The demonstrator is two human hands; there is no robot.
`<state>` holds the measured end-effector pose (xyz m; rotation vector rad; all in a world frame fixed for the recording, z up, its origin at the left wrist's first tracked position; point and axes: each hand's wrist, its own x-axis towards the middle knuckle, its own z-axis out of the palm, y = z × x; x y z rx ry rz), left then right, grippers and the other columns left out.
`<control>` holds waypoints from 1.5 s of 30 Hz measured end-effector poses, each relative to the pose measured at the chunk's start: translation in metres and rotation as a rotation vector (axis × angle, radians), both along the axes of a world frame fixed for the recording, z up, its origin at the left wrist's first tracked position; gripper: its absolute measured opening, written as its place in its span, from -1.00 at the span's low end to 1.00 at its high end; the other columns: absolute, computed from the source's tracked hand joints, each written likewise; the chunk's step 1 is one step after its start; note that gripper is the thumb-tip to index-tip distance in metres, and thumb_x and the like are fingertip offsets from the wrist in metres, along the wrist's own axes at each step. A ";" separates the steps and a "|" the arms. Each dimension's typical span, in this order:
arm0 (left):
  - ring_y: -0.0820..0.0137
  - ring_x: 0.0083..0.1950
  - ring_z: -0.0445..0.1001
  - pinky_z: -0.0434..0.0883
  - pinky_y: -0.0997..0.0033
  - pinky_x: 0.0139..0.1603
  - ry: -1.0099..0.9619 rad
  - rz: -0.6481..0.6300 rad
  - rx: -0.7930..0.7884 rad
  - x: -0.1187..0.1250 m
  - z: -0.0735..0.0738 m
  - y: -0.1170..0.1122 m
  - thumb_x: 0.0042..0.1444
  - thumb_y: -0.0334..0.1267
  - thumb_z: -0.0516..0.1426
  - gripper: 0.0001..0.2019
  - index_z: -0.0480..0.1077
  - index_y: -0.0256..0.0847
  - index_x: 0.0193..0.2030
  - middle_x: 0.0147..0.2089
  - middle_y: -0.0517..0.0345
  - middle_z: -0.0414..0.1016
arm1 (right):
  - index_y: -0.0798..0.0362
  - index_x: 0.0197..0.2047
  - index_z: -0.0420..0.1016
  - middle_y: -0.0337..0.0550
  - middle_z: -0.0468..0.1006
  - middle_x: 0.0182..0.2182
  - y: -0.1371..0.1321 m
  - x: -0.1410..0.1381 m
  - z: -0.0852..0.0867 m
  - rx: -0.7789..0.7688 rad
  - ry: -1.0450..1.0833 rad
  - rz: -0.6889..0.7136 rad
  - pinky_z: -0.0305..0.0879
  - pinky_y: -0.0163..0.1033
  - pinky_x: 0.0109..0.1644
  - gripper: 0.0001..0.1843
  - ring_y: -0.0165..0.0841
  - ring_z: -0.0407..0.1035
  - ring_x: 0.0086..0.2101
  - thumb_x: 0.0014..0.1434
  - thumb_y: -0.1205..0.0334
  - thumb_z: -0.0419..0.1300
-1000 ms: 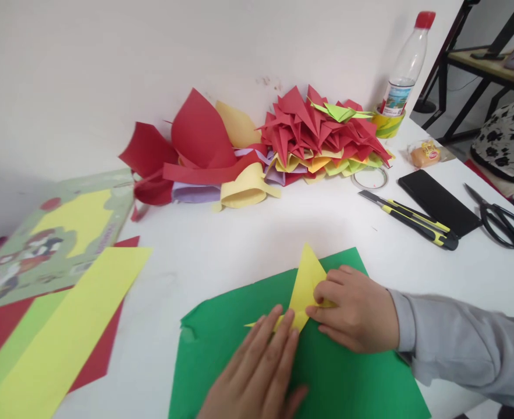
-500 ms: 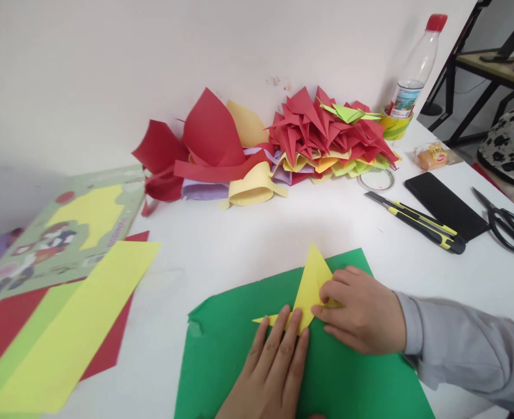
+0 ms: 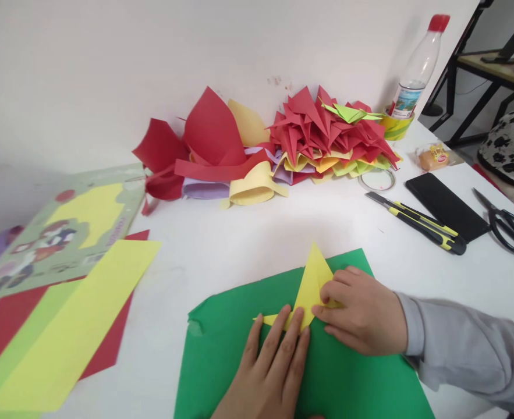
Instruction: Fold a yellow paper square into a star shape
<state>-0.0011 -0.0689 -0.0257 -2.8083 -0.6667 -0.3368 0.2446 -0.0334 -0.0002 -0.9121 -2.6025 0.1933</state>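
A folded piece of yellow paper (image 3: 312, 285) with pointed ends lies on a green sheet (image 3: 230, 337). Fingers outstretched, my left hand (image 3: 269, 372) rests flat on the sheet, its fingertips over the lower left part of the yellow paper. My right hand (image 3: 361, 314), in a grey sleeve, comes in from the right with bent fingers and pinches the right side of the same paper. Part of the folded paper is hidden under both hands.
Red folded paper shapes (image 3: 309, 128) and curled paper (image 3: 213, 128) line the wall. To the right lie a utility knife (image 3: 418, 224), a black flat object (image 3: 444, 203), scissors (image 3: 505, 221), a tape roll (image 3: 376, 179) and a bottle (image 3: 414, 75). Yellow paper strips (image 3: 82, 320) lie left.
My left fingers have spread slightly and shifted a little. The right hand keeps its pinch on the yellow paper in nearly the same spot.
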 end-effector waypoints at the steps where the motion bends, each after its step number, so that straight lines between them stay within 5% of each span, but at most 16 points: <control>1: -0.23 0.42 -0.06 -0.20 -0.30 0.37 -0.003 -0.004 -0.002 0.000 0.001 0.000 0.10 0.33 0.00 -0.19 0.37 -0.45 0.14 0.26 -0.37 0.34 | 0.08 -0.07 0.45 -0.10 0.43 -0.25 0.000 0.000 0.000 0.002 -0.003 0.000 -0.05 -0.15 -0.29 -0.78 -0.28 0.18 -0.31 0.24 0.19 0.18; 6: -0.04 0.27 0.26 0.12 -0.04 0.28 -0.089 -0.014 -0.059 -0.006 0.014 0.010 0.25 0.10 0.01 -0.43 0.37 -0.36 0.16 0.20 -0.23 0.42 | 0.08 -0.05 0.45 -0.10 0.43 -0.24 0.000 0.000 0.000 -0.017 0.005 0.008 -0.03 -0.15 -0.28 -0.76 -0.28 0.20 -0.29 0.24 0.20 0.17; 10: 0.23 -0.08 0.46 0.40 0.27 -0.05 -0.225 0.189 -0.198 -0.011 0.029 0.026 0.32 -0.29 0.01 -0.74 0.43 -0.29 0.04 -0.08 -0.06 0.54 | 0.10 -0.05 0.46 -0.09 0.43 -0.25 0.001 0.000 0.000 -0.017 0.020 0.012 -0.03 -0.16 -0.29 -0.76 -0.28 0.21 -0.30 0.24 0.21 0.17; 16: 0.32 -0.27 0.47 0.47 0.37 -0.25 -0.361 0.270 -0.436 -0.011 0.033 0.035 0.30 -0.16 0.07 -0.79 0.44 -0.17 -0.05 -0.28 0.11 0.47 | 0.07 -0.13 0.49 -0.10 0.41 -0.29 0.000 0.000 -0.003 0.000 0.039 0.002 -0.04 -0.17 -0.30 -0.83 -0.30 0.17 -0.33 0.27 0.22 0.13; 21: 0.41 -0.42 0.46 0.41 0.50 -0.43 -0.359 0.320 -0.839 -0.011 0.038 0.034 0.26 -0.14 0.07 -0.82 0.47 -0.10 -0.23 -0.41 0.21 0.46 | 0.07 -0.26 0.53 -0.10 0.42 -0.31 0.001 -0.001 -0.003 0.023 0.099 0.004 -0.04 -0.16 -0.32 -0.81 -0.30 0.14 -0.34 0.29 0.26 0.09; 26: 0.41 -0.46 0.42 0.35 0.50 -0.47 -0.409 0.605 -1.229 -0.004 0.048 0.034 0.16 0.01 0.07 -0.70 0.45 -0.13 -0.41 -0.47 0.22 0.44 | 0.07 -0.29 0.54 -0.10 0.44 -0.32 0.002 0.000 -0.002 0.034 0.111 -0.001 -0.05 -0.16 -0.33 -0.78 -0.31 0.13 -0.36 0.30 0.27 0.08; 31: 0.57 -0.76 0.14 0.05 0.52 -0.69 -0.402 0.917 -1.558 -0.002 0.052 0.034 0.00 0.27 0.09 -0.52 0.35 -0.17 -0.47 -0.60 0.31 0.35 | 0.07 -0.27 0.55 -0.10 0.44 -0.32 0.002 0.000 -0.003 0.035 0.110 -0.001 -0.07 -0.17 -0.33 -0.79 -0.31 0.13 -0.36 0.30 0.27 0.08; 45: 0.58 -0.81 0.17 -0.04 0.54 -0.72 -0.385 0.900 -1.799 -0.004 0.057 0.043 -0.13 0.46 0.08 -0.37 0.22 -0.17 -0.59 -0.72 0.25 0.36 | 0.06 -0.25 0.56 -0.10 0.45 -0.29 0.002 0.000 -0.005 0.016 0.079 0.008 -0.07 -0.18 -0.33 -0.77 -0.32 0.14 -0.35 0.32 0.27 0.07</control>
